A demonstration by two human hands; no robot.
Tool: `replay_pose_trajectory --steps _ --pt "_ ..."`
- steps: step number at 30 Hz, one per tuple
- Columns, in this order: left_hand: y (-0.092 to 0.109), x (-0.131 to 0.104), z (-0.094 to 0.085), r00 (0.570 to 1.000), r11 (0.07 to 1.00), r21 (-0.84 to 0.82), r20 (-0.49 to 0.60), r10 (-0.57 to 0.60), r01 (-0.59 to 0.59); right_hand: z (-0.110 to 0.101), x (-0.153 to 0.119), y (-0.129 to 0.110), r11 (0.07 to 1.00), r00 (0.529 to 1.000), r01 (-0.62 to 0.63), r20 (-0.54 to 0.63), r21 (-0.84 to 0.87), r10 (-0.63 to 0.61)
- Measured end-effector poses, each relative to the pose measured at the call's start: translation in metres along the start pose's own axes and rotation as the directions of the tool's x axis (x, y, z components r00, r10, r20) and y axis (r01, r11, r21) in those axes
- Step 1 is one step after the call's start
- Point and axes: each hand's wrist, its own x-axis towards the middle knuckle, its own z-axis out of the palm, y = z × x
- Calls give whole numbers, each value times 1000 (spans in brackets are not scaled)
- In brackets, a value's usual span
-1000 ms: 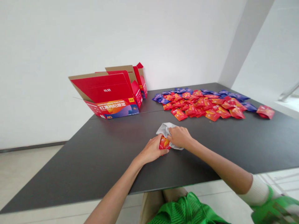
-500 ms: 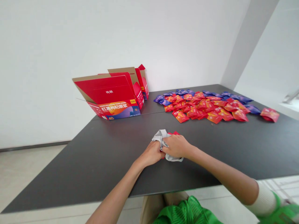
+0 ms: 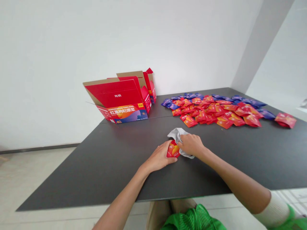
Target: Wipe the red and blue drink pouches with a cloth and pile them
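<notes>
Two bare forearms of yours reach in over the near edge of the dark table (image 3: pixel 100 175), above the green mesh garment (image 3: pixel 196 220) at your lap. Your right arm, with a white cuff (image 3: pixel 273 207) near the elbow, slants inward from the right; your left climbs from bottom centre, its wrist low over the tabletop.

Your left hand (image 3: pixel 158 157) lies back up, fingers curled around the far-left side of a red pouch (image 3: pixel 172 149) and thumb stretched along its near edge, so you have it gripped. Your right hand (image 3: pixel 191 144) is closed on a pale grey cloth (image 3: pixel 177 133), knuckles up, pressed against the pouch's right side. The cloth bunches between your fingers and spills out beyond and below them. The pouch sits low at the table's middle, between your hands.

Farther off to your right, a lone red pouch (image 3: pixel 285 120) lies beside a spread of red pouches (image 3: pixel 211 110), with blue-purple pouches (image 3: pixel 192 95) mostly behind them. To your left stands a printed carton (image 3: pixel 124 113), flaps raised, with more open cartons (image 3: pixel 150 84) behind it, near the white wall (image 3: pixel 120 38).
</notes>
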Motion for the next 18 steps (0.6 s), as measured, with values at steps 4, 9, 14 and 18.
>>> replay_pose_trajectory --steps 4,9,14,18 --pt "-5 -8 -6 986 986 42 -39 -160 161 0 10 21 990 990 -140 1 33 140" --pt "-14 -12 -8 973 957 195 -125 -195 216 0 11 29 986 986 -163 -13 33 164" --pt "-14 -9 -7 989 985 110 -72 -126 134 4 -1 -7 984 984 172 -56 48 -170" --pt "-13 -9 -7 996 999 12 -72 -47 48 7 -5 -28 919 919 389 -97 64 -382"
